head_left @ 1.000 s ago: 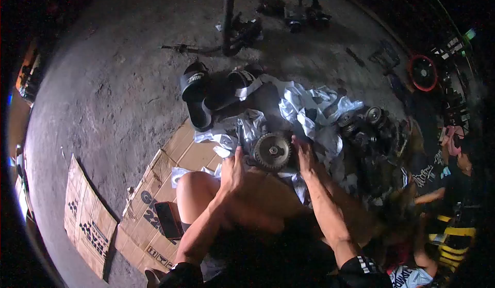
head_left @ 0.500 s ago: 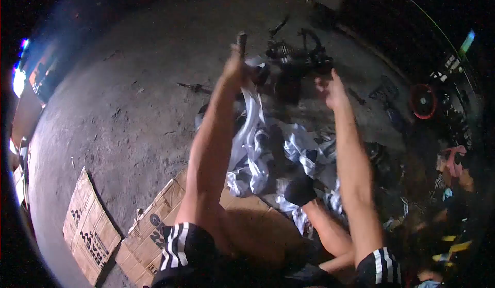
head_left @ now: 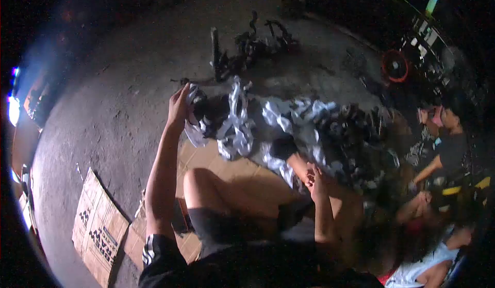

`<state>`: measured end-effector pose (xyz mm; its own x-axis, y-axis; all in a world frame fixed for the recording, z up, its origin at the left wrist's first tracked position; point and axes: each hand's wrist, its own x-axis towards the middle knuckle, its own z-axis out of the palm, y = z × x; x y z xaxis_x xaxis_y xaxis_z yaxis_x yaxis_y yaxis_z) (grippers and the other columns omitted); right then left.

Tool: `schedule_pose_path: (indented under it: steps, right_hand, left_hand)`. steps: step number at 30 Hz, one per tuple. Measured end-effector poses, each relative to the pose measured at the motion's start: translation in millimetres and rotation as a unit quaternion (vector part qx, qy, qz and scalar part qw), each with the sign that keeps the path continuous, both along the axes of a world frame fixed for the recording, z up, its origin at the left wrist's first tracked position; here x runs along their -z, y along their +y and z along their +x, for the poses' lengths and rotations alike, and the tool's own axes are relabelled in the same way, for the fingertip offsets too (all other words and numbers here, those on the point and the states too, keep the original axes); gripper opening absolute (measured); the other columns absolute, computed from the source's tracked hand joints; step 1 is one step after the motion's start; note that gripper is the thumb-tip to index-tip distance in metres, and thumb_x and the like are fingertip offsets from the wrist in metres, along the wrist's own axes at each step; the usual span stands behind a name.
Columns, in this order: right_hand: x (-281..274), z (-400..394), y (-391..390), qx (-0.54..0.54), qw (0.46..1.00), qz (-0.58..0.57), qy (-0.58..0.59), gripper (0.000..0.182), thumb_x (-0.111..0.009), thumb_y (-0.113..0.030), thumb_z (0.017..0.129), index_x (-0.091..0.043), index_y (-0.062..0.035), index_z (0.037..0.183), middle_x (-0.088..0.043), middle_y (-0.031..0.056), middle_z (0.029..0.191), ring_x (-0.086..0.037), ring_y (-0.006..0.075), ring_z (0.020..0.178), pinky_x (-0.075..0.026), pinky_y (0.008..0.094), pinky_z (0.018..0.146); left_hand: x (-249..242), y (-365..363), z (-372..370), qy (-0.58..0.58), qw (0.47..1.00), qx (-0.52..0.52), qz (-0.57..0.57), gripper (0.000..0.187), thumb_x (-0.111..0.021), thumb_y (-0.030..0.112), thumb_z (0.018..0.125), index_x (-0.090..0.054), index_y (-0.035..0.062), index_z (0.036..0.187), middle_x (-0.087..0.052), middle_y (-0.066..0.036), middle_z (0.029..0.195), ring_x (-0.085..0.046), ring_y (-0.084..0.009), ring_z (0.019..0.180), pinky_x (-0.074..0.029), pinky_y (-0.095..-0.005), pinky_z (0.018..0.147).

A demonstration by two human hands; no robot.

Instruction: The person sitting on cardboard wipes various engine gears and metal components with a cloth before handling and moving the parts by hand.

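- While my left hand (head_left: 180, 105) is raised with its grip closed on one end of the white rag (head_left: 234, 125), the rest of that cloth hangs down over the cardboard (head_left: 206, 156) in front of my knees.
- My right hand (head_left: 315, 177) rests low on my right leg; I cannot tell whether its grip is open or closed, the view being blurred.
- I judge the work barely underway: the rag is lifted, but the metal parts (head_left: 350, 123) to my right lie in a dark heap, seemingly untouched.
- The floor (head_left: 118, 81) is bare, rough concrete, dimly lit.
- More machine pieces (head_left: 247, 45) lie further off; another person (head_left: 451, 138) sits at the right.
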<state>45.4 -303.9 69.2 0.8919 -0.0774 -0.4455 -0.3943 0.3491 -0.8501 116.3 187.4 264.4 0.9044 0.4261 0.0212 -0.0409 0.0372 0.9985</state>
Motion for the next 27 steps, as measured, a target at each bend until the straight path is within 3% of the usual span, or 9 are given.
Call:
schedule_pose_path:
  steps: [7,10,12,15,17,21,23,25,27]
  right_hand:
    - [-54.0,-77.6,16.7,-0.131,0.968,-0.078,-0.199,0.033,-0.064,-0.034,0.096,-0.057,-0.0069,0.115,-0.056,0.0008,0.074,-0.045,0.0058,0.052,-0.034,0.0200,0.046]
    - [-44.4,-70.7,44.3,-0.094,0.920,-0.051,-0.376,0.035,-0.058,-0.022,0.098,-0.051,-0.0052,0.128,-0.059,0.0043,0.091,-0.051,0.0069,0.068,-0.040,0.0199,0.056]
    - [-67.1,-56.5,72.5,-0.080,0.853,-0.220,-0.467,0.055,-0.063,-0.020,0.097,-0.037,-0.0039,0.143,-0.061,0.0069,0.100,-0.056,0.0102,0.076,-0.048,0.0236,0.070]
    - [-45.6,-19.5,99.0,-0.229,0.879,-0.197,-0.369,0.059,-0.070,-0.028,0.092,-0.043,-0.0012,0.137,-0.067,0.0094,0.103,-0.061,0.0145,0.083,-0.051,0.0267,0.072]
    - [-77.6,-7.2,104.9,-0.325,0.865,-0.211,-0.320,0.054,-0.064,-0.014,0.095,-0.040,-0.0038,0.142,-0.065,0.0088,0.107,-0.064,0.0128,0.086,-0.050,0.0258,0.062]
    - [-73.7,17.9,102.9,-0.246,0.920,-0.126,-0.278,0.044,-0.062,-0.021,0.096,-0.049,-0.0022,0.134,-0.069,0.0080,0.106,-0.067,0.0207,0.081,-0.053,0.0302,0.065]
    - [-68.3,25.8,94.2,-0.226,0.931,-0.106,-0.265,0.044,-0.061,-0.022,0.096,-0.049,-0.0022,0.133,-0.069,0.0082,0.107,-0.067,0.0213,0.082,-0.053,0.0307,0.066]
    - [-63.3,28.8,84.2,-0.212,0.939,-0.091,-0.254,0.043,-0.061,-0.023,0.096,-0.050,-0.0023,0.133,-0.069,0.0084,0.107,-0.067,0.0220,0.083,-0.054,0.0311,0.066]
    - [-56.1,33.5,76.1,-0.199,0.947,-0.076,-0.242,0.043,-0.060,-0.024,0.096,-0.051,-0.0024,0.132,-0.069,0.0085,0.108,-0.067,0.0226,0.083,-0.054,0.0316,0.067]
  left_hand:
    - [17.7,-115.2,-15.8,0.009,0.983,0.160,0.093,0.047,-0.058,0.042,0.098,-0.065,-0.0005,0.116,-0.064,-0.003,0.096,-0.054,-0.0103,0.084,-0.045,-0.0272,0.073]
    - [16.5,-161.0,-18.7,-0.055,0.950,0.286,0.110,0.053,-0.055,0.048,0.099,-0.064,-0.0012,0.118,-0.065,-0.004,0.103,-0.055,-0.0122,0.090,-0.046,-0.0280,0.080]
    - [10.7,-194.1,-33.1,-0.052,0.935,0.319,0.149,0.061,-0.051,0.053,0.099,-0.063,-0.0023,0.121,-0.066,-0.007,0.108,-0.057,-0.0154,0.098,-0.046,-0.0309,0.087]
    - [-23.6,-227.0,-74.4,-0.021,0.885,0.412,0.216,0.064,-0.051,0.054,0.099,-0.058,-0.0028,0.129,-0.067,-0.016,0.113,-0.060,-0.0191,0.104,-0.046,-0.0327,0.093]
    - [-16.7,-229.6,-75.2,0.003,0.835,0.485,0.260,0.063,-0.050,0.053,0.099,-0.058,-0.0021,0.129,-0.065,-0.019,0.121,-0.061,-0.0241,0.109,-0.047,-0.0355,0.096]
    - [-4.1,-182.4,-71.9,-0.106,0.730,0.532,0.416,0.055,-0.049,0.046,0.101,-0.056,0.0025,0.134,-0.059,-0.019,0.133,-0.056,-0.0340,0.122,-0.044,-0.0412,0.104]
    - [-19.5,-147.9,-91.2,0.096,0.750,0.466,0.460,0.049,-0.048,0.040,0.102,-0.055,0.0058,0.137,-0.052,-0.016,0.142,-0.050,-0.0315,0.130,-0.041,-0.0410,0.108]
    - [26.6,-65.7,-65.2,-0.195,0.553,0.524,0.618,0.048,-0.044,0.039,0.104,-0.052,0.0089,0.140,-0.048,-0.014,0.146,-0.047,-0.0287,0.133,-0.040,-0.0400,0.109]
    - [4.9,-32.0,-91.1,0.044,0.693,0.504,0.514,0.051,-0.045,0.042,0.103,-0.051,0.0080,0.141,-0.050,-0.012,0.145,-0.046,-0.0269,0.134,-0.036,-0.0399,0.112]
